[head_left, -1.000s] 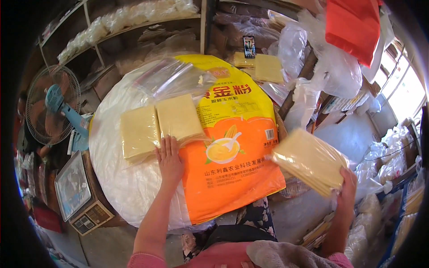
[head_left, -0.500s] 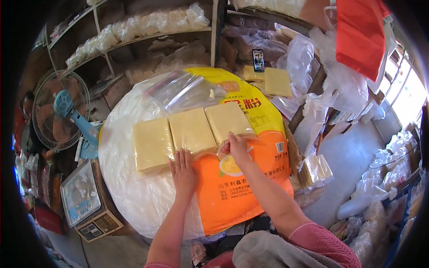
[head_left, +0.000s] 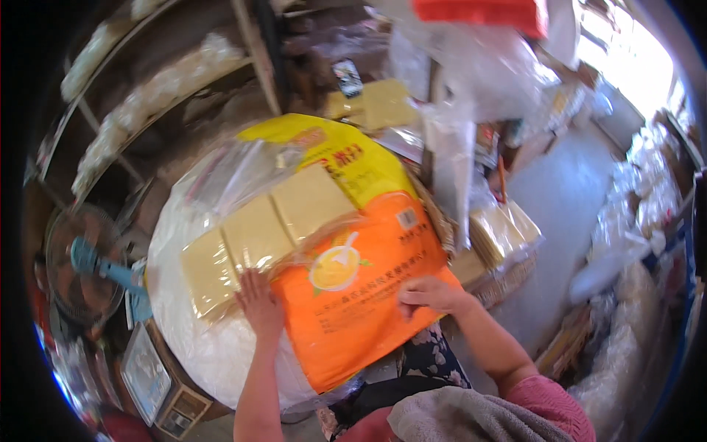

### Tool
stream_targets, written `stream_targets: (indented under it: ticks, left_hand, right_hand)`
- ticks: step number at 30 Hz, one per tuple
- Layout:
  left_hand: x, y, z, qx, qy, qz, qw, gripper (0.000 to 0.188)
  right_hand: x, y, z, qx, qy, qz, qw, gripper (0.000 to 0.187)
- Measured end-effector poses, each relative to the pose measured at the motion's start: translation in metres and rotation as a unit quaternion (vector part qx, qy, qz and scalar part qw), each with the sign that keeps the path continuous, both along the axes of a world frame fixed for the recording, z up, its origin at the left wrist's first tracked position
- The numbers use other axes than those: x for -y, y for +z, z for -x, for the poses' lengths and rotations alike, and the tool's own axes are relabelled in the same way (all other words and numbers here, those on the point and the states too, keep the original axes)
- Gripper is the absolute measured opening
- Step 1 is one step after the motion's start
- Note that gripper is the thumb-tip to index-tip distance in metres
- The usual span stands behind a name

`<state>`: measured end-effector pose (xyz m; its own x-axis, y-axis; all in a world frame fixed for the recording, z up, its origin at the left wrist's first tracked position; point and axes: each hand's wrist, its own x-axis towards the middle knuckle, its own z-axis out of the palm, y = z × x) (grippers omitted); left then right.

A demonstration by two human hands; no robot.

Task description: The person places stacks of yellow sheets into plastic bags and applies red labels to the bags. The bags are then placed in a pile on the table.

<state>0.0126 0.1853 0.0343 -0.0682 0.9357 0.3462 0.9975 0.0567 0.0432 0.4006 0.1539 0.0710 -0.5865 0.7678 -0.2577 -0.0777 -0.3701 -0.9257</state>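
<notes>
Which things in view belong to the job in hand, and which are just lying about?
Likely in the job:
- three flat yellow packs, left hand at their near edge
- printed sheet, right hand over its orange part
- clear plastic behind the packs

Likely just lying about:
- fan
- phone
- red item at the top edge

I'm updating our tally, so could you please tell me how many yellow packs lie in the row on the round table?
3: the left pack, nearest the fan; the middle pack beside it; and the right pack, farthest from the fan. More could be hidden underneath.
</notes>
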Motion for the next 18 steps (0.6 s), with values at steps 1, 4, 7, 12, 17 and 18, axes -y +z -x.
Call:
stream_targets:
  ticks: [1, 4, 7, 12, 17, 18]
  left_hand:
    - [0.0, -0.003, 0.003, -0.037, 0.013, 0.004, 0.999, 0.062]
    - [0.0, -0.011, 0.014, -0.094, 0.015, 0.005, 0.995, 0.061]
    - [-0.004, -0.009, 0.005, -0.079, 0.004, -0.003, 0.997, 0.06]
    - [-0.005, -0.012, 0.001, -0.081, 0.01, -0.006, 0.997, 0.063]
    - [-0.006, -0.012, -0.007, -0.044, 0.013, 0.004, 0.999, 0.066]
    - [-0.004, -0.007, -0.005, -0.036, -0.006, 0.0, 0.999, 0.068]
  right_hand:
    - [0.016, -0.009, -0.034, -0.025, 0.021, 0.027, 0.999, 0.027]
    - [0.039, -0.083, -0.128, -0.029, -0.149, 0.107, 0.983, 0.024]
    - [0.039, -0.17, -0.21, 0.04, -0.475, 0.227, 0.849, 0.026]
    - [0.013, -0.266, -0.294, 0.17, -0.633, 0.242, 0.715, 0.048]
    - [-0.028, -0.344, -0.347, 0.278, -0.657, 0.184, 0.676, 0.061]
    - [-0.04, -0.35, -0.343, 0.318, -0.606, 0.204, 0.7, 0.063]
